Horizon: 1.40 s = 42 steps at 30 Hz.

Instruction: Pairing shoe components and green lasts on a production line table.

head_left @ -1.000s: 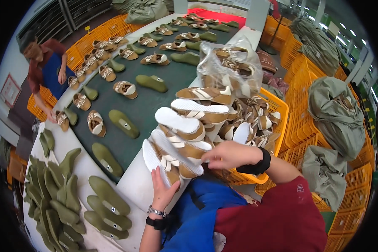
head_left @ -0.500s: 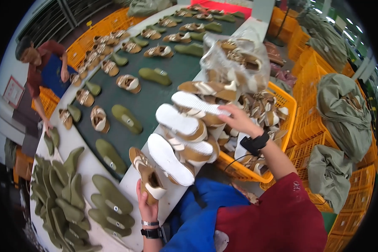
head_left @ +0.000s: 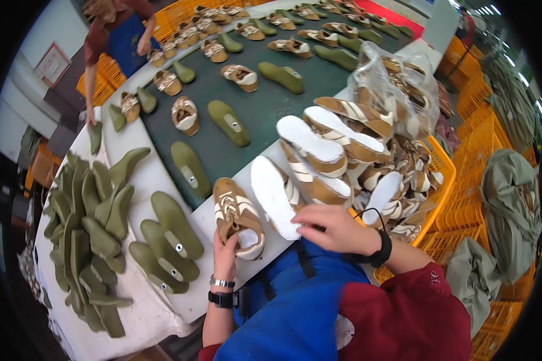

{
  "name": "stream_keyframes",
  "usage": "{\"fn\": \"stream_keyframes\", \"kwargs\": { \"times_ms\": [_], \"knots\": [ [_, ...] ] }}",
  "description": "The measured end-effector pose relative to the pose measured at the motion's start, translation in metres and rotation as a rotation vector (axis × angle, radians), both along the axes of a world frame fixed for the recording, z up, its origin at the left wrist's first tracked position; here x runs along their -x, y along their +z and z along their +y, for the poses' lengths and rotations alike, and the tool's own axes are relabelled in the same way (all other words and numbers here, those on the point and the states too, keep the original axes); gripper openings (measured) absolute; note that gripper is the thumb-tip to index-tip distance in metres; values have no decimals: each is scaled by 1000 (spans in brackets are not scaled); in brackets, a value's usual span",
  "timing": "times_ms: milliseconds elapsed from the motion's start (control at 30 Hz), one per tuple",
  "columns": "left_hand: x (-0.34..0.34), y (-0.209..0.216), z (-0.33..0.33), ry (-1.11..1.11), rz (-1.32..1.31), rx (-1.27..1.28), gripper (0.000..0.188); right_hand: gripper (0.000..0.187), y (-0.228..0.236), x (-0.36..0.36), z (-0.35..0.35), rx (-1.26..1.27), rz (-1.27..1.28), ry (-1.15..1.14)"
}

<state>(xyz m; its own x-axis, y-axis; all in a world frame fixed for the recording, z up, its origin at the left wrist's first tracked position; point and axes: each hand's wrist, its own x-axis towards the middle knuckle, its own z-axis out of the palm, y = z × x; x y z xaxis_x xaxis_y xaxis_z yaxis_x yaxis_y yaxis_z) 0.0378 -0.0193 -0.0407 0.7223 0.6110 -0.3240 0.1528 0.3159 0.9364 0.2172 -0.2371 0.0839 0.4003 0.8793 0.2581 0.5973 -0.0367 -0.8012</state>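
A brown sneaker with cream stripes and laces [head_left: 238, 210] stands upright at the table edge, my left hand [head_left: 224, 259] closed around its heel. Just right of it, another sneaker lies on its side with its white sole [head_left: 271, 189] up. My right hand [head_left: 337, 228] pinches that shoe's heel end between thumb and fingers. Beyond it, more sneakers are heaped with white soles up [head_left: 310, 138], spilling toward an orange crate [head_left: 445, 174] full of similar shoes.
Green shoe lasts [head_left: 93, 240] are piled at left, several more [head_left: 174, 225] lying beside them. A dark green belt [head_left: 217, 162] carries shoes and lasts. Across it a co-worker [head_left: 117, 36] touches a last. Plastic-bagged shoes [head_left: 397, 90] sit at right, near stacked orange crates [head_left: 464, 132].
My right hand has left a shoe farther back on the heap and come nearer, onto the closest white-soled sneaker. My left hand keeps its sneaker. The view has swung leftward.
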Motion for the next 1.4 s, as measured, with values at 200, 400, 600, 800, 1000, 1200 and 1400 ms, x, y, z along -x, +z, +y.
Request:
{"fn": "stream_keyframes", "kwargs": {
  "times_ms": [200, 400, 600, 800, 1000, 1200, 1400],
  "knots": [
    [1, 40, -18, 91, -160, -82, 49, 43, -19, 35, 45, -15, -148, -25],
    [28, 59, -30, -28, -53, -452, 57, 31, -38, 47, 85, -89, -417, -92],
    [16, 86, -40, 146, 81, -1131, 47, 15, -49, 61, 88, -136, -344, -128],
    [9, 88, -33, 42, 238, -1342, 20, 19, -52, 68, 85, -243, -324, -105],
    [6, 105, -40, -8, 168, -1309, 19, 25, -39, 63, 81, -216, -223, -100],
    [2, 120, -45, 5, 130, -1283, 29, 25, -27, 50, 77, -321, -156, -137],
    [13, 132, -43, -176, 161, -1309, 31, 15, -25, 53, 79, -370, -257, -7]
  ]
}}
